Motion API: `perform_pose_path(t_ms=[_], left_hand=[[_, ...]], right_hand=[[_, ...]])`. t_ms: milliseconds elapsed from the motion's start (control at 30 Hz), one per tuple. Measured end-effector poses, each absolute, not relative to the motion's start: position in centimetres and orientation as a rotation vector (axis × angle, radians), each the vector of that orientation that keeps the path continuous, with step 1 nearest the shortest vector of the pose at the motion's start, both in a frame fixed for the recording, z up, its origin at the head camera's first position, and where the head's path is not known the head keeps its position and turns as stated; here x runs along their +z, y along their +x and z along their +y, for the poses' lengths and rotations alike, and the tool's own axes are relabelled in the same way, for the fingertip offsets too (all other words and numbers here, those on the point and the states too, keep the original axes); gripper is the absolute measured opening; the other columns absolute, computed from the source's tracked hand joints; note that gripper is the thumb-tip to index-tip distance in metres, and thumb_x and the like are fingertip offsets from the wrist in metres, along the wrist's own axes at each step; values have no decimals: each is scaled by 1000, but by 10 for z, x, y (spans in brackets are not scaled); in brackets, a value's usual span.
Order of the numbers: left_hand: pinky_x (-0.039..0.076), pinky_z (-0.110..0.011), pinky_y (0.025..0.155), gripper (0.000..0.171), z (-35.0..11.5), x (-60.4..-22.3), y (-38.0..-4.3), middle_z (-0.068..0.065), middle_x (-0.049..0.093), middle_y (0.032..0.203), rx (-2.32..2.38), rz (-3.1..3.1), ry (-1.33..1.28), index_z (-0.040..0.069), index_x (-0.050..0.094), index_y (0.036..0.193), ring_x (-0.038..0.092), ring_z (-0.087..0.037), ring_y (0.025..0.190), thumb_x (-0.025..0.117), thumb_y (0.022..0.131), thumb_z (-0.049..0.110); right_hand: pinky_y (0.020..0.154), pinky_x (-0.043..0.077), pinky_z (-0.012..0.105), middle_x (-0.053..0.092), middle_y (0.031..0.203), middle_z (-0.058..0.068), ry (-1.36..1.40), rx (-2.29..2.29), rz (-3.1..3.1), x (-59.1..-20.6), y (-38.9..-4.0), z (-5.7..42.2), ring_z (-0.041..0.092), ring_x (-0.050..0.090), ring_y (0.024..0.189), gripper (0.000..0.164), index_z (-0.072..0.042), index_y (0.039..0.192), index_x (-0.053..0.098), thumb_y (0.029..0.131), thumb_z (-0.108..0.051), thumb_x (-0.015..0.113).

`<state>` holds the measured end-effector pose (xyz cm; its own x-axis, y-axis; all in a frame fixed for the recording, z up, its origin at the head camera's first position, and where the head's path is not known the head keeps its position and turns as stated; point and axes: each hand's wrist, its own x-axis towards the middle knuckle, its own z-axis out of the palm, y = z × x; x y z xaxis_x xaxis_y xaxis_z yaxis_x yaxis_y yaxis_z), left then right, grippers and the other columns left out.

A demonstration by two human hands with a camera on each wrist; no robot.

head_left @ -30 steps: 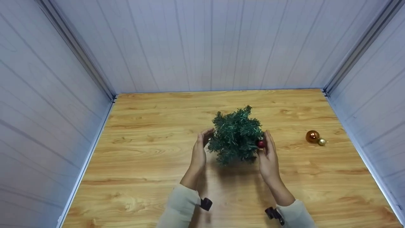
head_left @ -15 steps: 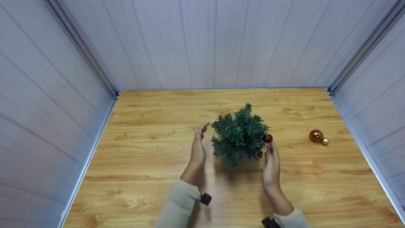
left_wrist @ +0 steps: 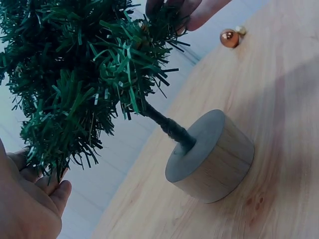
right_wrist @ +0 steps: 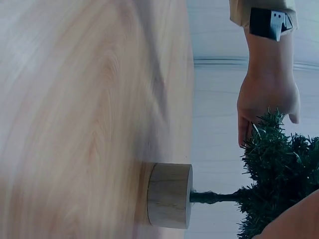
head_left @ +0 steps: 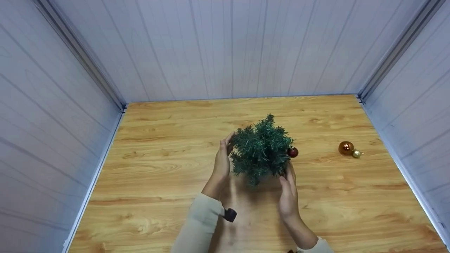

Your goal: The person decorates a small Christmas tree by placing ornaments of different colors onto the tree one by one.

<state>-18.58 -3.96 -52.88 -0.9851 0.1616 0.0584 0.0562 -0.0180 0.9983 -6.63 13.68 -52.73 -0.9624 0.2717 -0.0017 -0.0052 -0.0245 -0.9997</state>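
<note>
A small artificial Christmas tree stands upright on a round wooden base, seen in both wrist views. My left hand touches the branches on the left side, its fingers lightly bent and partly hidden by the foliage. On the right, my right hand reaches its fingers to the lower branches. No bauble is in either hand. A dark red bauble hangs at the tree's right edge, just above the right fingertips.
An orange-copper bauble and a smaller gold bauble lie together on the wood-grain tabletop to the right. White panel walls enclose the back and both sides.
My hands drew away from the tree half a second ago and now touch its sides again. The right hand has moved off the red bauble, lower on the tree.
</note>
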Motion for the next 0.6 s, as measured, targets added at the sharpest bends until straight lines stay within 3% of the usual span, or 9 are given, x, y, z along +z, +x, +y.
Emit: perform_pose_path(t_ms=[300, 600], left_hand=[[20, -50, 119, 77, -42, -532, -164, -11, 30, 160, 2247, 2135, 174, 17, 35, 153, 34, -37, 143, 7, 100, 65], [20, -52, 118, 61, -38, -537, -134, -11, 26, 161, 2346, 2082, 172, 18, 27, 157, 38, -38, 140, 8, 107, 48]], right_hand=[[120, 9, 46, 3, 165, 16, -147, 2044, -2109, -521, -83, 150, 30, 2, 151, 56, 0, 157, 7, 102, -2, 19], [117, 14, 41, -1, 166, 13, -63, 2192, -2086, -521, -105, 172, 28, 1, 151, 64, -3, 157, 4, 95, 2, 18]])
